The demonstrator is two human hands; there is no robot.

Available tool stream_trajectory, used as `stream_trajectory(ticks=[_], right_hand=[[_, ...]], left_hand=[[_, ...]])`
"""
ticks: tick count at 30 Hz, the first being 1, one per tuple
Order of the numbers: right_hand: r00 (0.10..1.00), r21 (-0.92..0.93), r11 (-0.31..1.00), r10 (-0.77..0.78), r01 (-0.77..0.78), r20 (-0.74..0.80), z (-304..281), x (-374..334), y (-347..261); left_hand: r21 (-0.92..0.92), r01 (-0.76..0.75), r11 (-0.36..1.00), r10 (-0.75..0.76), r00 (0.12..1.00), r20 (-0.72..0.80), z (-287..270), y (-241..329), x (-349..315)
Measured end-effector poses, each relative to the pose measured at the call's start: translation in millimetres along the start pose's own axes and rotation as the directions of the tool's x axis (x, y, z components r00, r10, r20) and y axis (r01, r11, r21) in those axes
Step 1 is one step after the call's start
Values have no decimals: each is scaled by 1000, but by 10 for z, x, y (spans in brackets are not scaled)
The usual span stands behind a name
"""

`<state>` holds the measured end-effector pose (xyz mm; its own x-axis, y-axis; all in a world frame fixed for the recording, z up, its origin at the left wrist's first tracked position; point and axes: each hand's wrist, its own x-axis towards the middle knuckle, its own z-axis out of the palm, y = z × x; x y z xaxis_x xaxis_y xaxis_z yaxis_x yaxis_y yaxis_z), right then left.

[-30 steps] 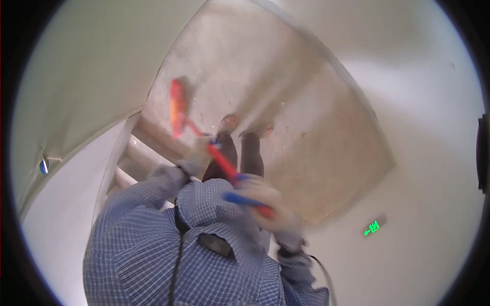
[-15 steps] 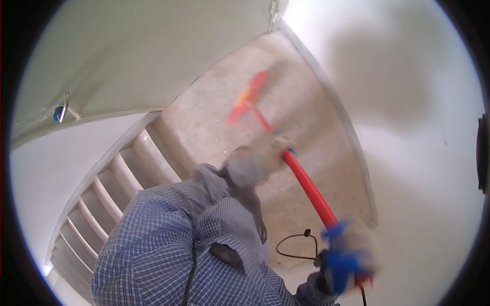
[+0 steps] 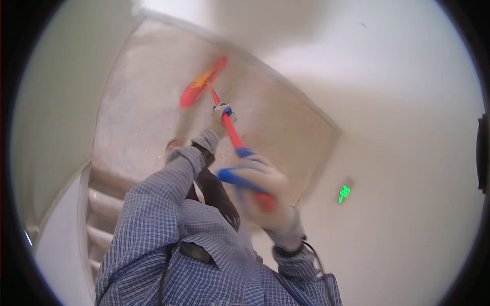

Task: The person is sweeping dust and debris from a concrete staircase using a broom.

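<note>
A red broom with a patch of yellow-orange on its head slants across the view, its head up and to the left over the landing. My left hand, in a beige and blue work glove, is closed round the handle close below the head. Farther back, my right hand wears the same kind of glove and grips the handle near its end; motion blurs it. The red tip of the handle shows below the right palm. Whether the broom head touches the floor, I cannot tell.
Under the broom spreads the dusty landing floor, with small pale specks. Stairs lie at the lower left beside a white side wall. A pale wall bounds the right, bearing a small glowing green mark.
My view has turned, so the stairs now sit lower left and the landing's corner shows. The broom has shifted left, both hands still on it; my right hand has come up nearer the left.
</note>
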<state>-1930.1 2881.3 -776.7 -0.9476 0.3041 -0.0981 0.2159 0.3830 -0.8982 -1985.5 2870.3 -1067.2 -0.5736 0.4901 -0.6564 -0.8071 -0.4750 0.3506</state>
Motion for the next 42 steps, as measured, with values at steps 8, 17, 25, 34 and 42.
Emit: stream_trajectory(ticks=[8, 17, 25, 34, 42], right_hand=[[880, 484, 820, -48, 305, -473, -978, -672, -203], [967, 487, 873, 151, -32, -207, -534, -1776, 1041], [861, 182, 972, 221, -152, -459, -1903, -3498, 1301], [370, 266, 962, 226, 61, -901, -2828, -3915, 1344], [-200, 632, 774, 624, 28, -755, -2254, -4212, 2005]], left_hand=[[659, -746, -90, -229, 660, 716, 735, 582, -782], [862, -505, -46, 144, 850, 506, -2044, -515, -590], [717, -690, 104, -756, 413, 507, -354, -4126, -1095], [553, -520, 651, -732, -622, 277, -996, -5081, -2150], [599, -475, 644, -599, -800, 9, -586, -4478, -2049]])
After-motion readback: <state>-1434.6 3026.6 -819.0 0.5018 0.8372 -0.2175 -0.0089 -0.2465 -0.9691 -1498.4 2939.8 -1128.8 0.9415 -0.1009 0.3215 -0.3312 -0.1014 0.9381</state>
